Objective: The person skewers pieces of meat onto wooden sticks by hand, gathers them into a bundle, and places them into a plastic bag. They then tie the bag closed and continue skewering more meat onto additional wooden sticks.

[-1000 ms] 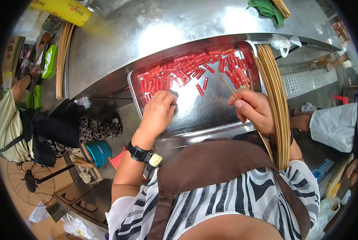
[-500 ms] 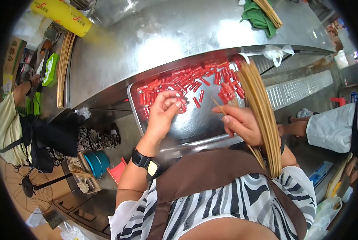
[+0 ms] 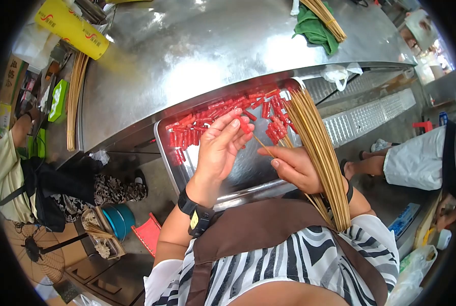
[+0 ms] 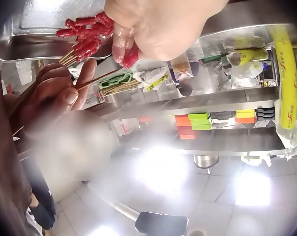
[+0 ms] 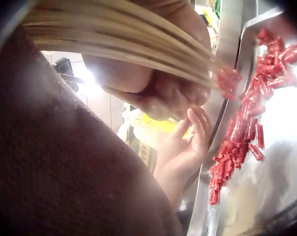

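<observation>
Between the thumb and fingers of my left hand is a short, shiny red piece, its kind unclear. My right hand pinches a thin bamboo skewer whose tip meets that piece. In the left wrist view, the skewer runs up to the red piece. A thick bundle of bamboo skewers lies along the right hand and forearm. Red pieces cluster at the ends of several skewers beside the right hand. Under both hands is a metal tray with many loose red pieces.
A steel counter borders the tray's far side. On it lie a green cloth with skewers, a yellow roll and another skewer bundle. Other people stand left and right; a teal bucket is at lower left.
My left hand has picked a red piece from the tray and brought it rightward to the right hand's skewer. The view has shifted, with the skewer bundle now further left.
</observation>
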The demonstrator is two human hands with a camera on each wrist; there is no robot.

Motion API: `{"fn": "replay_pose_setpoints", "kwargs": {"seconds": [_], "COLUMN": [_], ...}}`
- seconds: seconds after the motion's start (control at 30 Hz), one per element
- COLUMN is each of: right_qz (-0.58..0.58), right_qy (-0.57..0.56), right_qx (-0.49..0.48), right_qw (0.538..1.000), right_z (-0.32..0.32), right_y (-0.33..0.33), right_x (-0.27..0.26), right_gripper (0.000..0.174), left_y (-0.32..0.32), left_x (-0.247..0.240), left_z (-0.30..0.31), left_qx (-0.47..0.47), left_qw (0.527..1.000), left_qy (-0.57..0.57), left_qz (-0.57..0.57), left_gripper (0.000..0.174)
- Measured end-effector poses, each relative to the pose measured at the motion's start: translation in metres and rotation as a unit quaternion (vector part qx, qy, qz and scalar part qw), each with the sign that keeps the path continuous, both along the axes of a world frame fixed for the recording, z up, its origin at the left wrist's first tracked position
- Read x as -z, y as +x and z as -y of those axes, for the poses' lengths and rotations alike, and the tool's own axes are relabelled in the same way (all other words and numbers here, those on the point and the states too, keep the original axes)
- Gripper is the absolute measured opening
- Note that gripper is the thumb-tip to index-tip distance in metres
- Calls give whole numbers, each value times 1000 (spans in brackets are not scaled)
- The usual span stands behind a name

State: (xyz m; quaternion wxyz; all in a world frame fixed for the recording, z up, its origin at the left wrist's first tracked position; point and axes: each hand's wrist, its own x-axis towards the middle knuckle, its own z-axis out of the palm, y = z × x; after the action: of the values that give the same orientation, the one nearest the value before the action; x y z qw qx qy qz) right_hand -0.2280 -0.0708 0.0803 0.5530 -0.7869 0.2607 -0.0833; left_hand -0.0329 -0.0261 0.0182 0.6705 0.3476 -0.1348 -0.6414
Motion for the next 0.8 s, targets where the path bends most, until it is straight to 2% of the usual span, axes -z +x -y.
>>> {"fn": "replay_pose_setpoints", "kwargs": {"seconds": [0.27,0.43,0.7,0.8], "right_qz": [9,-13,46,9], "right_qy": [-11,-9,-16,22], "right_qx": [0,-2,37,44], "right_qw": [1000,1000,998,999], "right_z": [1,1,-2,-1], "right_y": [1,1,1,1], "right_x": [-1,-2,13,8], "right_gripper": [31,31,29,29], "left_y": [-6,-8,-17,-18], "left_x": [1,-3,-3,-2], "left_z": [0,-1,-5,-4], "left_qx": [-27,-37,-61,-64], "left_qw": [999,997,995,995], "left_qy": [-12,-23,-40,-39], "left_qz": [14,65,69,69], "left_gripper": [25,26,25,24]}}
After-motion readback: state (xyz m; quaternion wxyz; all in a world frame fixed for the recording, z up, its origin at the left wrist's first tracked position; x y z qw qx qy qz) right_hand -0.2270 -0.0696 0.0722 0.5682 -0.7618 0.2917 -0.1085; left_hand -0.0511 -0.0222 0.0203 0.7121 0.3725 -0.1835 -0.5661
